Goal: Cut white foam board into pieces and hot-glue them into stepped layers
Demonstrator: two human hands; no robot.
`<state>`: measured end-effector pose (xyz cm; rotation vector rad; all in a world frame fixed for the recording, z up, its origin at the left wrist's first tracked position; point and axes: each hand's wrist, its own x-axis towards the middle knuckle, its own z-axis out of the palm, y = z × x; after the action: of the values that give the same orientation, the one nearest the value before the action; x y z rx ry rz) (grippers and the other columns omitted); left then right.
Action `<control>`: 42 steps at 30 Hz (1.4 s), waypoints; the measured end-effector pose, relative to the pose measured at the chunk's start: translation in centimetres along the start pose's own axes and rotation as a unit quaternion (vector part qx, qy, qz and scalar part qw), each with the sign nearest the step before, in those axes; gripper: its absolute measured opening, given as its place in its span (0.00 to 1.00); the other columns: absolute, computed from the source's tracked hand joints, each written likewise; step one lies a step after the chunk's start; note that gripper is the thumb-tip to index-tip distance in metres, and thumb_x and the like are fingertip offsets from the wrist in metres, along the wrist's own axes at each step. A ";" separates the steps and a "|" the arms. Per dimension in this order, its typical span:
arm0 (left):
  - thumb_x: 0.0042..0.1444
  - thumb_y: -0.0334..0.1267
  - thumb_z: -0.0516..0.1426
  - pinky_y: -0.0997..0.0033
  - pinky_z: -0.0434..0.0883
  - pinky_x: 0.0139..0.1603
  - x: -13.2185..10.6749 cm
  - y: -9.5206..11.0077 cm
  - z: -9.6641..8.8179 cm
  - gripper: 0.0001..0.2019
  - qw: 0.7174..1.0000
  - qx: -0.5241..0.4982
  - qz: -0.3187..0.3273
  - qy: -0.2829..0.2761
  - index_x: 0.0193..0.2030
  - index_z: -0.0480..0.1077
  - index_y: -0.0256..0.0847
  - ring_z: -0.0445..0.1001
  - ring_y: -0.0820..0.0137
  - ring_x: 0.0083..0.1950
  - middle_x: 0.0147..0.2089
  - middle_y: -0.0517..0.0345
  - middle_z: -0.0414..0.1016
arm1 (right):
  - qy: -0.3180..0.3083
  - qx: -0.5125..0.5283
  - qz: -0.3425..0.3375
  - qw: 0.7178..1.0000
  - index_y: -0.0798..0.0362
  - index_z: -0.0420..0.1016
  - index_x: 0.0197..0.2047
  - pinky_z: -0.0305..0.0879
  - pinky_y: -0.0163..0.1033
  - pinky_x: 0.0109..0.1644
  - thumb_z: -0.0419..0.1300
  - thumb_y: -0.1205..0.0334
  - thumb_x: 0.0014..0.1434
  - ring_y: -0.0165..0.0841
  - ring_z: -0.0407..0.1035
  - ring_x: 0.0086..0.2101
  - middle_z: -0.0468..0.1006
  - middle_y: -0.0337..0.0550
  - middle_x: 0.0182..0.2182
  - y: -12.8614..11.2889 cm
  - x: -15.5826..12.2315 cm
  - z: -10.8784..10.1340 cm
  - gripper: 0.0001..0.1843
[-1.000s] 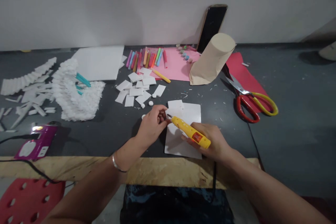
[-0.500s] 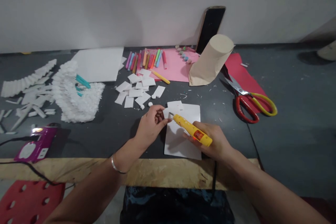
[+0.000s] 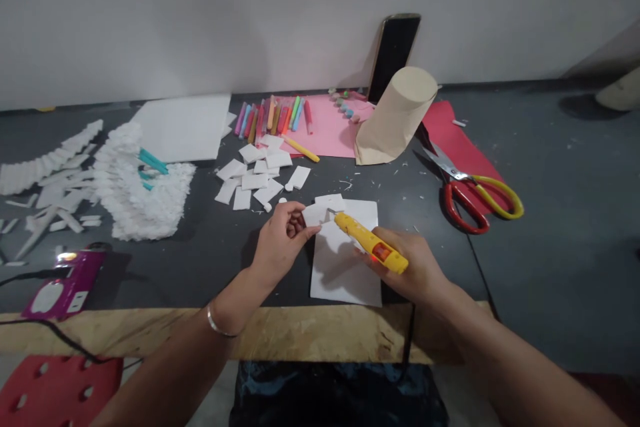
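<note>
My left hand (image 3: 281, 240) pinches a small white rectangular piece (image 3: 315, 215) by its left end, over the upper left of a white sheet (image 3: 345, 273). In my right hand (image 3: 407, 263) is a yellow glue gun (image 3: 370, 240) with a lit red switch. Its metal nozzle points left and meets or nearly meets the piece's right part; I cannot tell whether they touch. Another white rectangle (image 3: 330, 200) lies at the sheet's top edge, just behind the held one. To the left is a loose pile of similar white rectangles (image 3: 255, 180).
Red-and-yellow-handled scissors (image 3: 460, 180) lie on red paper at right. Behind stand a beige cylinder (image 3: 397, 113) and a leaning phone (image 3: 395, 53). Coloured pens (image 3: 273, 117) rest on pink paper. A fluffy white form (image 3: 145, 193) and a purple power strip (image 3: 65, 283) are at left.
The held piece has come into fuller view above the sheet, and the glue gun's nozzle has moved slightly right relative to it. The whole view has shifted a little.
</note>
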<state>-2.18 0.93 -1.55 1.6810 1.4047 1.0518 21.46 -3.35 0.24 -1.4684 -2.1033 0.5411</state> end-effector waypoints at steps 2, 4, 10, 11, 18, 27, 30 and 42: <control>0.50 0.41 0.66 0.74 0.69 0.30 0.0 -0.2 0.0 0.18 1.000 0.001 0.002 0.002 0.45 0.67 0.42 0.69 0.75 0.29 0.30 0.63 0.70 | 0.011 0.003 -0.002 1.000 0.51 0.61 0.24 0.49 0.33 0.23 0.54 0.45 0.62 0.25 0.57 0.17 0.66 0.35 0.17 0.1 0.0 0.0 0.21; 0.50 0.43 0.66 0.74 0.69 0.30 0.0 -0.4 0.0 0.19 1.000 0.003 0.004 0.005 0.45 0.67 0.42 0.69 0.74 0.29 0.31 0.63 0.71 | 0.017 -0.001 0.001 1.000 0.51 0.61 0.24 0.49 0.33 0.23 0.55 0.46 0.61 0.25 0.58 0.17 0.66 0.34 0.17 0.2 -0.1 0.0 0.21; 0.49 0.44 0.67 0.75 0.69 0.30 0.1 -0.5 0.0 0.19 1.000 0.001 0.004 0.012 0.45 0.67 0.42 0.70 0.75 0.29 0.31 0.63 0.71 | 0.021 0.003 0.001 1.000 0.51 0.61 0.24 0.49 0.33 0.23 0.53 0.45 0.62 0.26 0.58 0.17 0.66 0.35 0.17 0.1 0.0 -0.1 0.21; 0.49 0.43 0.67 0.75 0.69 0.30 0.1 -0.4 0.1 0.20 1.000 0.002 0.003 0.013 0.45 0.67 0.42 0.70 0.75 0.29 0.31 0.63 0.71 | 0.019 0.005 0.002 1.000 0.51 0.61 0.24 0.49 0.33 0.23 0.54 0.45 0.62 0.26 0.58 0.17 0.66 0.35 0.17 0.1 0.0 -0.1 0.21; 0.49 0.43 0.67 0.74 0.70 0.31 0.0 -0.4 0.2 0.19 1.000 0.008 -0.001 -0.008 0.46 0.68 0.42 0.71 0.74 0.31 0.32 0.62 0.72 | -0.002 -0.010 -0.008 1.000 0.51 0.60 0.24 0.47 0.33 0.23 0.55 0.45 0.62 0.25 0.56 0.18 0.66 0.34 0.18 0.1 -0.1 0.2 0.22; 0.49 0.42 0.67 0.75 0.70 0.30 0.0 -0.6 0.2 0.19 1.000 -0.007 0.000 -0.007 0.45 0.68 0.42 0.71 0.75 0.30 0.31 0.63 0.72 | -0.019 -0.018 -0.031 0.999 0.51 0.61 0.24 0.47 0.33 0.24 0.53 0.45 0.62 0.25 0.58 0.18 0.66 0.34 0.18 0.1 -0.2 0.2 0.22; 0.48 0.42 0.67 0.76 0.70 0.30 0.1 -0.7 0.2 0.19 1.000 -0.010 0.007 0.000 0.45 0.68 0.42 0.71 0.75 0.30 0.31 0.63 0.72 | 0.011 -0.025 -0.014 1.000 0.51 0.61 0.23 0.48 0.32 0.23 0.54 0.44 0.62 0.24 0.57 0.17 0.66 0.34 0.17 0.3 -0.1 -0.1 0.23; 0.47 0.39 0.68 0.76 0.70 0.30 0.1 -0.1 0.1 0.19 1.000 -0.028 -0.003 0.014 0.44 0.68 0.41 0.72 0.75 0.30 0.31 0.63 0.73 | -0.016 -0.023 -0.040 0.999 0.52 0.63 0.24 0.49 0.32 0.24 0.55 0.44 0.62 0.24 0.57 0.18 0.66 0.34 0.18 0.2 -0.1 -0.1 0.22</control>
<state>-2.10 1.09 -1.70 1.6273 1.3841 1.1047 21.64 -3.36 0.16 -1.4017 -2.2039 0.4919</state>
